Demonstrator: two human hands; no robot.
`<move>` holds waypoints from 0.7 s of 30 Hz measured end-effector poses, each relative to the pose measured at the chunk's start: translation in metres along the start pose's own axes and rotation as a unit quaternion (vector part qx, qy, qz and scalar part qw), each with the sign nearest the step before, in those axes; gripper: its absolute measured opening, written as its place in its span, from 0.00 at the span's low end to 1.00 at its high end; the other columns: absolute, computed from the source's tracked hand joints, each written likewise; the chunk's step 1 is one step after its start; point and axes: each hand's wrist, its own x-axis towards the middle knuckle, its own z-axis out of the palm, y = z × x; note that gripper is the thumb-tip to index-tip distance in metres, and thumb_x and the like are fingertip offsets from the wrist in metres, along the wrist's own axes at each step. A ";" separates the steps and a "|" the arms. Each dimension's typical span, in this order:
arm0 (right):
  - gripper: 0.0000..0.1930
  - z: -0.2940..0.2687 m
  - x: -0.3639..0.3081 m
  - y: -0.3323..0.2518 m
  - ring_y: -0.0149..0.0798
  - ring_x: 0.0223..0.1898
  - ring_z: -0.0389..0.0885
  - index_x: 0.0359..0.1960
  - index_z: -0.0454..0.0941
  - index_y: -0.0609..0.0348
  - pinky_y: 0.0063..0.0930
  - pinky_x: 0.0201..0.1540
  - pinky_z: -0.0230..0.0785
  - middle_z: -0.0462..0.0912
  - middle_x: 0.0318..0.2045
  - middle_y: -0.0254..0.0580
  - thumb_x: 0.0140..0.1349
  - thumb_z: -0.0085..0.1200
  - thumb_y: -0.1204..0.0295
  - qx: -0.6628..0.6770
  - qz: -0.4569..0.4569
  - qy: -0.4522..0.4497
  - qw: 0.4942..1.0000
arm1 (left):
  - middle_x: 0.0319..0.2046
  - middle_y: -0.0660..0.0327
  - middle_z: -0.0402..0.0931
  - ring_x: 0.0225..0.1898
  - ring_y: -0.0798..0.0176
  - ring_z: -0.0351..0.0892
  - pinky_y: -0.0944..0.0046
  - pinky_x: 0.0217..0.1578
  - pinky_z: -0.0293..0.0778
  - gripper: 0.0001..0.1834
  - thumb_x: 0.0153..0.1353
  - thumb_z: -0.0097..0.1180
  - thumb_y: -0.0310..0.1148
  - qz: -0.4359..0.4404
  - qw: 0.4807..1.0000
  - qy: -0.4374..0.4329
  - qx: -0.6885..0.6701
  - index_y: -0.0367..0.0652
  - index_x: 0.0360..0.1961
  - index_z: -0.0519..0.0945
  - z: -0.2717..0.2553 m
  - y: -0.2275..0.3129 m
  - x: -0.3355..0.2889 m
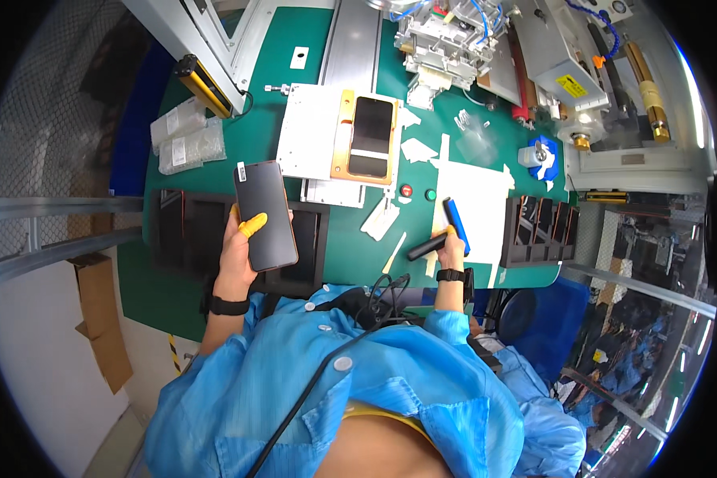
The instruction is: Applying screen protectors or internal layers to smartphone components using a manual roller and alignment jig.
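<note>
My left hand (237, 248) grips a smartphone (267, 219) by its side edges, dark screen up, a small white label at its top corner. A yellow finger cot covers the thumb lying over the glass. At the right, my right hand (452, 250), also with yellow at a fingertip, is closed on a hand roller with a black handle (427, 247) and a blue cylinder (456, 223). The roller is over a cream sheet (482, 209). Beyond the hands, another phone (373, 126) lies in an orange frame (343, 147) on a white fixture plate (304, 131).
Black slotted trays (202, 209) stand under my left hand; another slotted rack (538, 253) is at the right. A red button (406, 190) and a green button (431, 194) sit before the fixture. Bubble-wrap bags (193, 151) lie left. Machinery (452, 44) rises at the back.
</note>
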 end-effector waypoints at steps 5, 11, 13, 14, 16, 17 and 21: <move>0.11 0.119 -0.089 -0.109 0.27 0.08 0.64 0.33 0.66 0.58 0.21 0.09 0.56 0.67 0.11 0.34 0.61 0.42 0.62 -0.159 -0.178 -0.287 0.928 | 0.41 0.48 0.68 0.39 0.50 0.75 0.56 0.37 0.76 0.20 0.53 0.47 0.21 0.010 1.000 0.023 -0.018 0.39 0.47 0.58 -0.005 -0.007 -0.006; 0.22 0.243 -0.090 -0.132 0.30 0.09 0.70 0.15 0.68 0.66 0.24 0.14 0.64 0.71 0.09 0.40 0.59 0.41 0.60 -0.334 -0.266 -0.290 0.856 | 0.42 0.48 0.68 0.39 0.50 0.75 0.57 0.37 0.76 0.21 0.54 0.46 0.21 -0.015 0.999 0.038 -0.011 0.39 0.49 0.57 -0.008 -0.006 -0.006; 0.22 0.218 -0.113 -0.118 0.37 0.10 0.71 0.20 0.68 0.70 0.30 0.16 0.65 0.70 0.07 0.43 0.59 0.40 0.59 -0.398 -0.315 -0.305 0.806 | 0.43 0.48 0.68 0.39 0.50 0.75 0.57 0.38 0.76 0.21 0.54 0.46 0.21 -0.017 0.999 0.040 -0.022 0.40 0.49 0.57 -0.017 -0.008 -0.007; 0.20 0.198 -0.134 -0.105 0.48 0.17 0.76 0.27 0.68 0.71 0.37 0.25 0.68 0.74 0.13 0.53 0.59 0.40 0.60 -0.455 -0.302 -0.250 0.800 | 0.43 0.48 0.68 0.39 0.50 0.75 0.56 0.38 0.76 0.21 0.54 0.46 0.22 -0.010 0.999 0.040 -0.031 0.40 0.49 0.57 -0.022 -0.010 -0.007; 0.18 0.143 -0.141 -0.060 0.59 0.34 0.74 0.37 0.69 0.68 0.46 0.38 0.65 0.74 0.29 0.65 0.58 0.43 0.61 -0.482 -0.458 -0.206 0.718 | 0.42 0.48 0.68 0.39 0.51 0.75 0.56 0.38 0.76 0.20 0.54 0.46 0.22 -0.004 0.997 0.058 -0.049 0.40 0.49 0.58 -0.031 -0.014 -0.007; 0.17 0.130 -0.155 -0.066 0.58 0.33 0.74 0.37 0.70 0.67 0.43 0.38 0.66 0.75 0.28 0.64 0.58 0.43 0.63 -0.514 -0.271 -0.255 0.773 | 0.42 0.49 0.68 0.39 0.51 0.75 0.56 0.38 0.76 0.20 0.54 0.46 0.22 0.003 0.995 0.071 -0.063 0.41 0.48 0.58 -0.032 -0.017 -0.003; 0.19 0.192 -0.095 -0.095 0.51 0.22 0.76 0.28 0.71 0.69 0.39 0.28 0.68 0.75 0.19 0.59 0.58 0.43 0.60 -0.450 -0.392 -0.224 0.771 | 0.41 0.49 0.69 0.39 0.52 0.75 0.56 0.39 0.75 0.20 0.53 0.47 0.22 -0.030 0.997 0.073 -0.007 0.40 0.49 0.61 -0.026 -0.010 -0.003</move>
